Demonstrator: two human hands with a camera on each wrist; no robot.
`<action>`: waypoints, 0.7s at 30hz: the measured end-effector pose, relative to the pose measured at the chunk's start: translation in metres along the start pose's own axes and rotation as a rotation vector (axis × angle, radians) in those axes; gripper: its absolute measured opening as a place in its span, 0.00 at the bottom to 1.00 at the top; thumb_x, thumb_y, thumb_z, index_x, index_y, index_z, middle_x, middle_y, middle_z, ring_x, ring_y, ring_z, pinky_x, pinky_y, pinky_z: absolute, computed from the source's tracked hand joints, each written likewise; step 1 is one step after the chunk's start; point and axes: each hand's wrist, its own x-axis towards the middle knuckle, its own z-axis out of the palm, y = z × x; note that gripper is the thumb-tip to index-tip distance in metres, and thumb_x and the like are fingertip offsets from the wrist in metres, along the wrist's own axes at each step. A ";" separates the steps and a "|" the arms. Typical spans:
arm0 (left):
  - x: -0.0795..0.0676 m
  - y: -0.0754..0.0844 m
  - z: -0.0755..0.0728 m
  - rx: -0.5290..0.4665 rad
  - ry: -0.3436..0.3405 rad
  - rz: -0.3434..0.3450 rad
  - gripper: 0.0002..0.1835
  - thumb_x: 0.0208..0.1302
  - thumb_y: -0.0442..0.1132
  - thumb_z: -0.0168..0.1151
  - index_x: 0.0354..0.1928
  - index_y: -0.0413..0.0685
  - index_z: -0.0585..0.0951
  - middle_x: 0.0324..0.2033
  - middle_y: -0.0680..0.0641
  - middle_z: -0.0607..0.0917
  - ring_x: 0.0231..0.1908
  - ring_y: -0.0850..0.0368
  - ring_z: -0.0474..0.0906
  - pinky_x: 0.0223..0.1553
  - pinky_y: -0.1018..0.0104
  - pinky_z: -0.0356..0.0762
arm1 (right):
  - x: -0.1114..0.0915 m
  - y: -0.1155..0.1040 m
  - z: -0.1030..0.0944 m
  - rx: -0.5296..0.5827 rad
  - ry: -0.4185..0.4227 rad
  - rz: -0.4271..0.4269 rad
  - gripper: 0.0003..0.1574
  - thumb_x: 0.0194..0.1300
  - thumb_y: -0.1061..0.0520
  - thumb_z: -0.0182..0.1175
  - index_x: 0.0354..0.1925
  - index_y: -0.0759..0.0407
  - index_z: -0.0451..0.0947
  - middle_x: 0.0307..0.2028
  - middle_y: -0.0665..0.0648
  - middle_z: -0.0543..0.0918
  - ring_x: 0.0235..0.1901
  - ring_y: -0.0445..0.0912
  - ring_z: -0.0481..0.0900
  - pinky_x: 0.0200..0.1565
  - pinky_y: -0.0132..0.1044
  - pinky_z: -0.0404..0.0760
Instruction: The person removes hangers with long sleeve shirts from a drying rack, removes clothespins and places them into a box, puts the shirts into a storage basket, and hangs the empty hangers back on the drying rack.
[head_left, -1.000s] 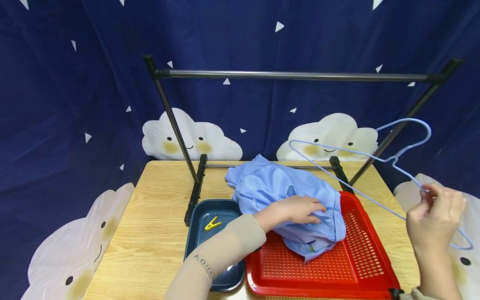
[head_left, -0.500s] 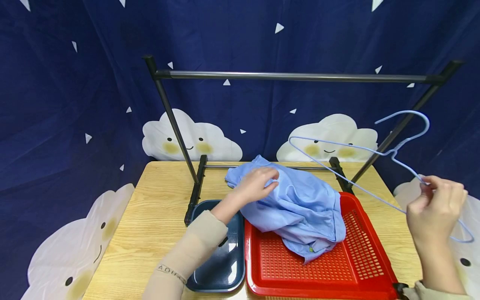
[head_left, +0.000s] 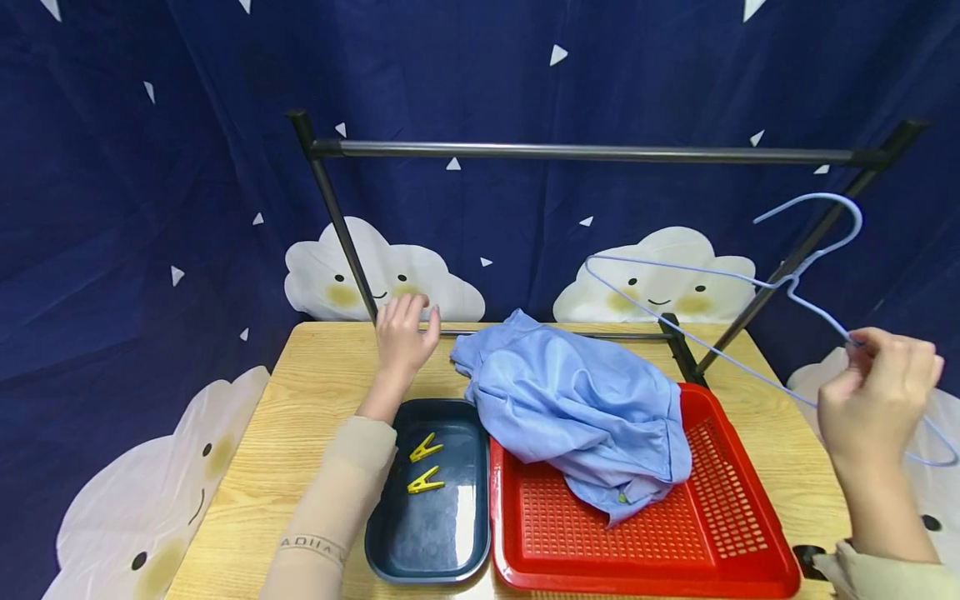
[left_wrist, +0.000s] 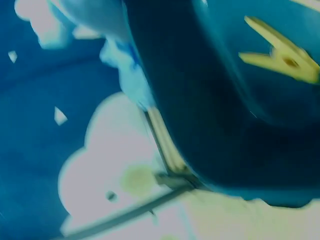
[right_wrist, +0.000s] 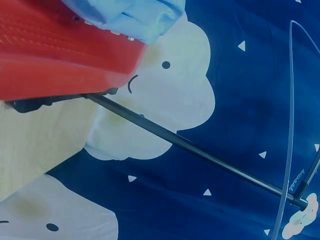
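In the head view, my right hand (head_left: 881, 400) pinches the shoulder wire of a light blue wire hanger (head_left: 791, 283), holding it up at the right with its hook on top. Part of that hanger (right_wrist: 290, 100) also shows in the right wrist view. My left hand (head_left: 405, 333) is raised beyond the dark blue tray (head_left: 378, 542), in front of the rack's left post, fingers loosely bent and nothing visible in them. A crumpled light blue garment (head_left: 570, 383) lies over the back of the red basket (head_left: 637, 579). Two yellow clothespins (head_left: 425, 481) lie in the tray.
A black clothes rack with a horizontal rail (head_left: 600, 152) stands at the back of the wooden table (head_left: 262, 467). Its slanted right post (right_wrist: 180, 140) crosses the right wrist view. A dark blue curtain (head_left: 525, 67) with clouds and triangles hangs behind.
My left hand has moved left from over the garment to beyond the tray, uncovering both clothespins. The right hand and hanger have risen slightly. The garment now lies without a hand on it.
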 end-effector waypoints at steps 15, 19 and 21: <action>-0.009 -0.063 -0.010 0.273 -0.139 -0.412 0.17 0.60 0.47 0.55 0.33 0.36 0.75 0.30 0.37 0.77 0.35 0.38 0.70 0.36 0.49 0.61 | 0.013 0.013 0.007 -0.058 -0.051 0.048 0.10 0.58 0.73 0.43 0.39 0.77 0.68 0.36 0.74 0.66 0.40 0.68 0.63 0.55 0.45 0.54; -0.008 -0.068 -0.012 0.316 -0.269 -0.483 0.20 0.61 0.49 0.55 0.38 0.35 0.74 0.35 0.35 0.77 0.39 0.38 0.70 0.38 0.48 0.62 | 0.018 0.014 0.010 -0.060 -0.055 0.059 0.10 0.58 0.73 0.43 0.39 0.77 0.68 0.36 0.73 0.66 0.40 0.68 0.63 0.54 0.44 0.54; -0.007 -0.070 -0.012 0.325 -0.328 -0.506 0.21 0.61 0.50 0.55 0.41 0.35 0.73 0.37 0.35 0.76 0.40 0.38 0.70 0.39 0.48 0.62 | 0.021 0.015 0.011 -0.065 -0.059 0.063 0.10 0.58 0.73 0.43 0.39 0.77 0.68 0.36 0.73 0.67 0.41 0.68 0.63 0.56 0.45 0.53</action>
